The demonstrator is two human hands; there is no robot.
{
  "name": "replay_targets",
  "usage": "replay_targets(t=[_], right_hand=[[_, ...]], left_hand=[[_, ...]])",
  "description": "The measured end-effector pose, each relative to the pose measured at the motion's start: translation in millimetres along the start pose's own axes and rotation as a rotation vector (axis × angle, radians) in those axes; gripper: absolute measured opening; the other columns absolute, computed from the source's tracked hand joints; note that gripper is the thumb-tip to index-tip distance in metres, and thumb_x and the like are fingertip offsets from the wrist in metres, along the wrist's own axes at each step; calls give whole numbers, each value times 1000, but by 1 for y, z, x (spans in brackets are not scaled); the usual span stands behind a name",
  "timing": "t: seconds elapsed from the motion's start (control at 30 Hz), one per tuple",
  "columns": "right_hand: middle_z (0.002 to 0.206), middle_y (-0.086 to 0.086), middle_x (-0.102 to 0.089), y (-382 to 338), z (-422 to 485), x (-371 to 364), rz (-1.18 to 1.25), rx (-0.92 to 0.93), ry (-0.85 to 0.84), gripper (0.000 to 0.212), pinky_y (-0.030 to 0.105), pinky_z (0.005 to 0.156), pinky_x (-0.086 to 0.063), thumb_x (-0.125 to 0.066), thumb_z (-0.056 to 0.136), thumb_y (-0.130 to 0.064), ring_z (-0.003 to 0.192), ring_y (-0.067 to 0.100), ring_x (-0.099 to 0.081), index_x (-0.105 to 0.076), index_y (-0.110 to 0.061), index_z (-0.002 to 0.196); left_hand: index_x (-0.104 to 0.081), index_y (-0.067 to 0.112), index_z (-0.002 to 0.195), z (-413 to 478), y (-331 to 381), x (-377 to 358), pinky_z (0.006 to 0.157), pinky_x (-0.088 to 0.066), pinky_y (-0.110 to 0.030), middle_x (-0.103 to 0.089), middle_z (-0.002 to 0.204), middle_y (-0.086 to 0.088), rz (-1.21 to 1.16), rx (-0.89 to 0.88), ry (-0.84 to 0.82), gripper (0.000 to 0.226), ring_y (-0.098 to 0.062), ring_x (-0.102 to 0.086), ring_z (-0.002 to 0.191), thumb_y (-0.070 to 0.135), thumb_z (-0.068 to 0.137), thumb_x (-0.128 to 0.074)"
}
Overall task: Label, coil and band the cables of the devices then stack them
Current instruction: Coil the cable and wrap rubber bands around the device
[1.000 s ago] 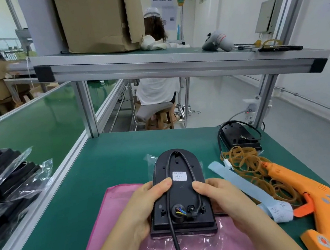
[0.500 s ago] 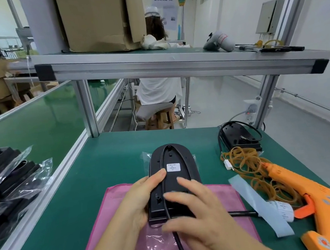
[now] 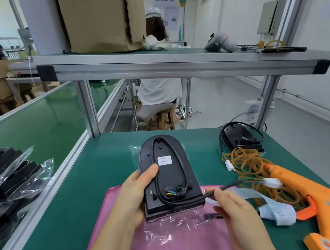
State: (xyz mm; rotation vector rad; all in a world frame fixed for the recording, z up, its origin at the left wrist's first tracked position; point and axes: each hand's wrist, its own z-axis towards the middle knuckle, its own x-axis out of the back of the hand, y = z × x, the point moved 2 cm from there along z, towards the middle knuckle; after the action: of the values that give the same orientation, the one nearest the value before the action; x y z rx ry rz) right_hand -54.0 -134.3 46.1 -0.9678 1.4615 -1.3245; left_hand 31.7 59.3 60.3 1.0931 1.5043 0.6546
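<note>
A black oval-ended device [image 3: 166, 174] lies back side up over a pink cloth [image 3: 118, 230], with a white label [image 3: 164, 160] on it. My left hand [image 3: 136, 194] grips its left edge, thumb on the back. Its black cable [image 3: 191, 199] loops round the back and runs off to the right. My right hand [image 3: 232, 205] pinches that cable near its white connector [image 3: 272, 182]. A clear plastic bag [image 3: 172, 230] sits under the device. A pile of tan rubber bands [image 3: 246, 162] and a blue label strip [image 3: 272, 209] lie to the right.
An orange glue gun [image 3: 321, 203] lies at the right edge. A second black device [image 3: 240, 138] with its cable sits at the far right. Bagged black devices [image 3: 6, 180] are stacked at the left. A shelf [image 3: 174, 66] spans overhead; a person sits beyond the table.
My right hand left the device's back and drew the cable out to the right, bringing the white connector into view. The device has tipped up slightly in my left hand.
</note>
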Motion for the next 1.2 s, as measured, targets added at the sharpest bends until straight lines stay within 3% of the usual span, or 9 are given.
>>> replay_targets(t=[0.17, 0.3, 0.5, 0.6, 0.7, 0.83, 0.97, 1.07, 1.2], right_hand=[[81, -12, -73, -19, 14, -1, -32, -82, 16, 9, 25, 75, -42, -70, 75, -25, 79, 2, -63, -77, -19, 79], [86, -17, -74, -33, 17, -5, -127, 62, 34, 19, 5, 65, -44, -65, 86, -13, 79, -10, -63, -75, -29, 87], [124, -22, -51, -33, 10, -19, -494, 385, -18, 34, 15, 101, -33, -47, 97, -20, 120, -6, -44, -57, -51, 108], [141, -38, -20, -29, 11, -17, -475, 327, -107, 30, 25, 114, -20, -46, 91, -41, 137, -9, -19, -46, -62, 112], [143, -44, -15, -29, 13, -12, -252, 168, -201, 39, 19, 107, -28, -59, 78, -47, 132, -21, -19, -55, -63, 113], [144, -15, -45, -27, 18, -6, 108, -67, -292, 63, 38, 96, -51, -79, 69, -22, 124, 13, -55, -59, -43, 124], [137, 9, -53, -24, 24, -3, 284, -274, -276, 96, 45, 84, -55, -79, 61, 1, 114, 29, -62, -38, -25, 143], [122, 25, -62, -24, 21, -4, 288, -344, -378, 63, 52, 99, -47, -75, 69, -10, 113, 40, -60, -56, -1, 128], [111, 25, -68, -19, 20, -3, 252, -301, -367, 36, 42, 90, -55, -72, 74, -16, 102, 34, -67, -71, 2, 106]], left_hand=[[-63, 5, 109, -5, -1, -5, 58, -58, -34, -75, 96, -18, 65, -73, -29, 61, -30, -74, 77, 31, 56, -80], [-63, 6, 107, -8, -8, -9, 58, -58, -34, -75, 96, -17, 53, -71, -47, 58, -29, -74, 77, 31, 58, -79], [-64, 9, 106, -14, -15, -12, 56, -57, -31, -75, 96, -15, 37, -62, -73, 53, -27, -74, 77, 29, 58, -78], [-63, 13, 102, -18, -16, -10, 55, -57, -30, -76, 94, -11, 34, -66, -75, 44, -25, -74, 77, 26, 61, -75], [-64, 8, 110, -23, -18, -7, 58, -58, -33, -75, 99, -16, 32, -53, -101, 49, -29, -74, 81, 25, 64, -74], [-63, 6, 117, -30, -25, -7, 70, -60, -39, -71, 109, -20, 51, -24, -162, 53, -36, -71, 95, 20, 69, -78], [-60, 4, 120, -36, -33, -12, 74, -59, -39, -70, 113, -20, 28, -23, -196, 54, -36, -69, 100, 16, 70, -73], [-58, 3, 122, -38, -36, -13, 76, -59, -40, -70, 114, -20, 34, -13, -212, 56, -37, -69, 101, 16, 69, -71], [-57, 9, 126, -39, -41, -12, 93, -53, -49, -69, 117, -19, 88, 48, -247, 59, -39, -66, 108, 18, 70, -73]])
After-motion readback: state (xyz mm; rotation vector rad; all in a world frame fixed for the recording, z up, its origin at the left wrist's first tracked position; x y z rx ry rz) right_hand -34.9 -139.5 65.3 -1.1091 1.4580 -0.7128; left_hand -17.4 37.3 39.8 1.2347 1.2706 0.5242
